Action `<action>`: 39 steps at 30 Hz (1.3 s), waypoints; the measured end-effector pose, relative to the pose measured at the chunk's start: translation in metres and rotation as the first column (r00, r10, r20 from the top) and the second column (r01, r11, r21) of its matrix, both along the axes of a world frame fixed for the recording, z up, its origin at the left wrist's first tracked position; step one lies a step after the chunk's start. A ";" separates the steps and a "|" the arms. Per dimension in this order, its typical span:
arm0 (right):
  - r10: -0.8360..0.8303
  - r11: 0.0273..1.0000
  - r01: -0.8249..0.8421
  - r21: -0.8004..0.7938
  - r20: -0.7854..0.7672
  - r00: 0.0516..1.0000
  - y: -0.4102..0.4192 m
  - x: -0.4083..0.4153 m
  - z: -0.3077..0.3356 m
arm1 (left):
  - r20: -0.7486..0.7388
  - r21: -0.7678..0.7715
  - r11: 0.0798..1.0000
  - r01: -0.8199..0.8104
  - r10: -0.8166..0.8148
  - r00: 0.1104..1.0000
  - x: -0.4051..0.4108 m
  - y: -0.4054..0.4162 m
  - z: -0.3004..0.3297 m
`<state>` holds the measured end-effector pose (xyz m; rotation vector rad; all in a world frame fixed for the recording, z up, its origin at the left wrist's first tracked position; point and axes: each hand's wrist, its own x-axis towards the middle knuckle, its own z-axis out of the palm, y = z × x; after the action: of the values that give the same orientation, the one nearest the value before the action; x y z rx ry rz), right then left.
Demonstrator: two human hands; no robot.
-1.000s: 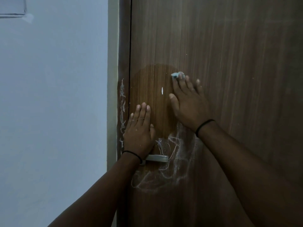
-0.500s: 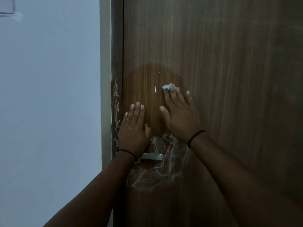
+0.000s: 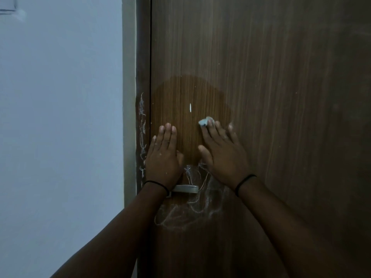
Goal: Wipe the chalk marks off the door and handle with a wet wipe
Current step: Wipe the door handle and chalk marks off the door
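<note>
we count two hands flat on one wooden door (image 3: 261,97) — left hand (image 3: 163,157) empty, fingers extended; right hand (image 3: 220,155) fingers pressing one wet wipe (image 3: 204,121); one handle (image 3: 185,188), chalk marks (image 3: 190,213), pale wall (image 3: 60,117).

dim, soft, darker toward the right

- Left hand (image 3: 163,157) lies flat on the door (image 3: 281,97), just above the metal handle (image 3: 185,189).
- Right hand (image 3: 222,155) presses a crumpled wet wipe (image 3: 204,121) under its fingers (image 3: 210,129).
- Chalk marks (image 3: 192,209) cover the area around and below the handle.
- More chalk runs down the door frame (image 3: 142,127).
- A darker damp patch (image 3: 180,101) shows above both hands.
</note>
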<state>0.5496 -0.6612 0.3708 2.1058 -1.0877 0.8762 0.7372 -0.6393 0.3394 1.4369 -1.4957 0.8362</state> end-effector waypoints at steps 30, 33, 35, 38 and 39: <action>-0.005 0.999 0.002 0.047 0.072 0.997 -0.001 -0.026 -0.054 | -0.016 0.022 1.000 -0.016 0.016 1.000 -0.005 0.002 -0.003; -0.054 0.998 0.046 0.045 0.205 0.977 -0.008 -0.041 -0.042 | -0.021 0.013 1.000 -0.015 0.016 1.000 -0.007 0.003 -0.003; -0.046 0.998 0.037 0.044 0.245 0.968 -0.009 -0.034 -0.029 | -0.028 0.006 1.000 -0.017 0.017 0.999 -0.010 0.003 -0.003; 0.007 0.998 -0.018 0.058 0.186 0.983 -0.005 -0.017 -0.031 | -0.037 0.007 1.000 -0.023 0.023 0.999 -0.013 0.003 -0.004; 0.021 0.998 -0.029 0.061 0.142 0.990 -0.003 -0.014 -0.038 | -0.037 0.008 1.000 -0.025 0.025 0.999 -0.014 0.003 -0.004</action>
<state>0.5354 -0.6641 0.3327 2.1395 -1.1770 1.0285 0.7232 -0.6363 0.3354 1.4719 -1.4569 0.8157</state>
